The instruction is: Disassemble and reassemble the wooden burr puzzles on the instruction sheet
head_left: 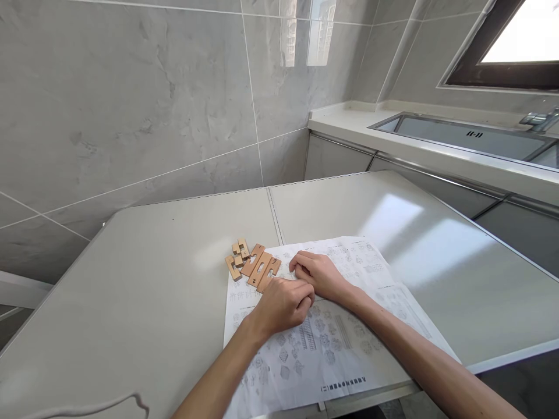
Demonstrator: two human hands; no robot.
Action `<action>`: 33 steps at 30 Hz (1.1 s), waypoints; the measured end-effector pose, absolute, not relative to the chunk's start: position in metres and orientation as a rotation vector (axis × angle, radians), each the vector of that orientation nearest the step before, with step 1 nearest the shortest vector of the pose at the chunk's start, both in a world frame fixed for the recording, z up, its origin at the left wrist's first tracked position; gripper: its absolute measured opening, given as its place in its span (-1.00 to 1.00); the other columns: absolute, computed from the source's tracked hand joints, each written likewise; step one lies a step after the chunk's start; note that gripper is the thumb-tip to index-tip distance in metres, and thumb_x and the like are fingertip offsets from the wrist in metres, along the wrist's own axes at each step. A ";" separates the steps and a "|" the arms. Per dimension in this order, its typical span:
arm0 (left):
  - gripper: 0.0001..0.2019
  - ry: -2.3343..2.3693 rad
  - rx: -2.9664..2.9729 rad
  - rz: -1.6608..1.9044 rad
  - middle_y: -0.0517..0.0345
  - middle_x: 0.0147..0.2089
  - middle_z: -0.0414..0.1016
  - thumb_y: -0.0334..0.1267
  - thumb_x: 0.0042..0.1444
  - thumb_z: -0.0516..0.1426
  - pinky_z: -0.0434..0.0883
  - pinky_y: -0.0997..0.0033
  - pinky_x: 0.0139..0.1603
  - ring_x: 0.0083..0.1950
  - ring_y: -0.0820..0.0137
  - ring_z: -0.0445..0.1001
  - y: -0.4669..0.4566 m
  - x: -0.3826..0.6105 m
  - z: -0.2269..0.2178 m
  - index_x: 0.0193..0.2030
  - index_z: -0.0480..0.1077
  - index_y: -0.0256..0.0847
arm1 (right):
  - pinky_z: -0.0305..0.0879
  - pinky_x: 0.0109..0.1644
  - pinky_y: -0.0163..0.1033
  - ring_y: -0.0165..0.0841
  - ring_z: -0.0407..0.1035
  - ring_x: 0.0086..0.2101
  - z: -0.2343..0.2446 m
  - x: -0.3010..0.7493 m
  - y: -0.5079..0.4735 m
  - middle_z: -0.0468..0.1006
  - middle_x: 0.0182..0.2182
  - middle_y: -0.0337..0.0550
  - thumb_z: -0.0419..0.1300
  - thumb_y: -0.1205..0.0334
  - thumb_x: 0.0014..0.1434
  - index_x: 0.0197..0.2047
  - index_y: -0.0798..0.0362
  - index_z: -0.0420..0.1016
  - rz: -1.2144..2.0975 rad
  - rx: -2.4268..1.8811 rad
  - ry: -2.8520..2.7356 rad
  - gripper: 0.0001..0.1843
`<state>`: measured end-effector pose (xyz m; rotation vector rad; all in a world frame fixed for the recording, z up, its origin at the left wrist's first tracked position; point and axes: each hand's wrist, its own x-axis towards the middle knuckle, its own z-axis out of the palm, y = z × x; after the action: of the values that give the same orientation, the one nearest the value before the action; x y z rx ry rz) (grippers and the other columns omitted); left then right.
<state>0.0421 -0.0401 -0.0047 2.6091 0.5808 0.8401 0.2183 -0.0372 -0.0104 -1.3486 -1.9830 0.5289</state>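
Note:
My left hand rests on the printed sheet with its fingers curled into a loose fist, and nothing shows in it. Just beyond it, my right hand is also curled closed on the sheet, its fingers close to the left knuckles. Beside my left hand lie flat wooden puzzle pieces with cut-out notches, the middle one marked with a number 2. Smaller notched wooden blocks sit in a cluster to their left, at the sheet's far left corner. My left hand partly covers the nearest flat piece.
A pale table with a seam runs up to the grey tiled wall. At the right stands a counter with a sink and a faucet. A raised grey strip shows at the lower left.

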 end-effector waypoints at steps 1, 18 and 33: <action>-0.77 0.572 2.609 0.850 0.30 -0.54 0.47 -0.57 0.10 0.05 0.13 0.42 -0.51 -0.55 0.49 0.27 -0.040 0.042 -0.004 -0.45 0.40 -0.19 | 0.16 -0.31 -0.30 -0.39 0.36 -0.42 -0.010 0.218 -0.037 0.60 -0.35 -0.27 0.07 0.55 0.22 -0.28 -0.02 0.50 0.529 -1.349 -1.984 -0.71; -0.71 1.193 2.600 1.528 0.25 -0.44 0.57 -0.58 0.22 0.08 0.24 0.10 0.04 -0.24 0.28 0.47 -0.005 0.010 0.025 -0.43 0.38 -0.14 | 0.18 -0.30 -0.27 -0.37 0.40 -0.40 -0.005 0.218 -0.038 0.65 -0.30 -0.24 0.10 0.53 0.28 -0.26 -0.01 0.53 0.533 -1.335 -1.992 -0.73; -0.59 1.785 2.308 1.024 -0.22 0.30 0.45 0.00 0.32 0.21 0.34 -0.12 0.35 0.37 -0.08 0.36 0.028 -0.022 -0.002 0.17 0.35 -0.19 | 0.19 -0.29 -0.26 -0.35 0.42 -0.38 -0.005 0.218 -0.038 0.66 -0.29 -0.21 0.09 0.51 0.29 -0.25 -0.01 0.53 0.550 -1.336 -2.001 -0.73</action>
<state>-0.0221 0.0284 -0.0019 2.3077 1.7855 1.0240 0.2180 -0.0377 -0.0050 -1.3357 -2.0010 0.5503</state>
